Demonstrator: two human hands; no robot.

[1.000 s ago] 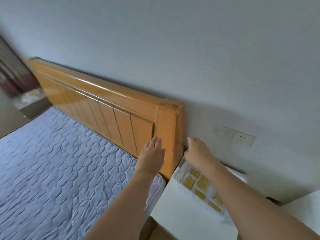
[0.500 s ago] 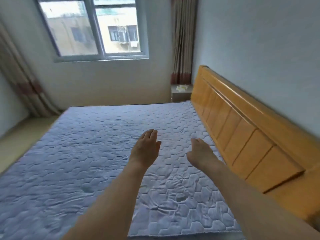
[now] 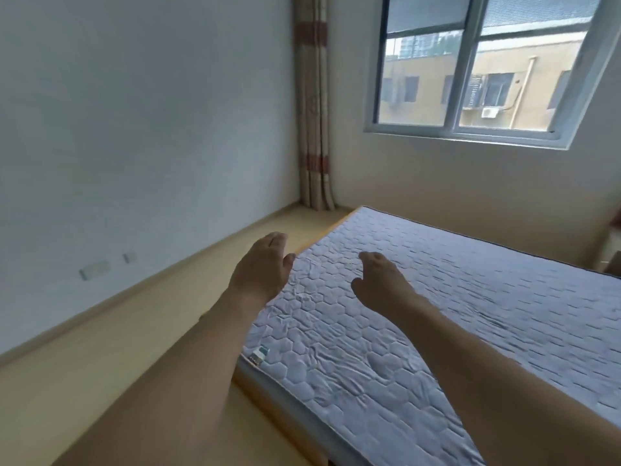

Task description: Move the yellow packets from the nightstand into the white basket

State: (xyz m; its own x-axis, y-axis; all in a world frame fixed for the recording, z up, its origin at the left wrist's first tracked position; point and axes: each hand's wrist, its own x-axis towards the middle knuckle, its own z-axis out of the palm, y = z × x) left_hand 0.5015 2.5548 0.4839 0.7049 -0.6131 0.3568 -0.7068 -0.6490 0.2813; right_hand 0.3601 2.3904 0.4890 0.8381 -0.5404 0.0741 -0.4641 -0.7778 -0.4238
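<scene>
Neither the yellow packets, the white basket nor the nightstand is in view now. My left hand [image 3: 262, 267] is stretched out in the air over the foot corner of the bed, fingers straight and together, holding nothing. My right hand [image 3: 379, 280] hovers above the mattress beside it, fingers relaxed and slightly bent, also holding nothing.
A blue-grey quilted mattress [image 3: 437, 297] on a wooden bed frame fills the right and lower part of the view. Pale wooden floor [image 3: 117, 348] runs along the left beside a white wall with sockets [image 3: 95, 269]. A striped curtain [image 3: 316, 129] and a window [image 3: 470, 68] stand behind.
The view has swung left, from the nightstand and basket, across the headboard and bed, to the foot corner and far wall. Both hands stay stretched out and hold nothing.
</scene>
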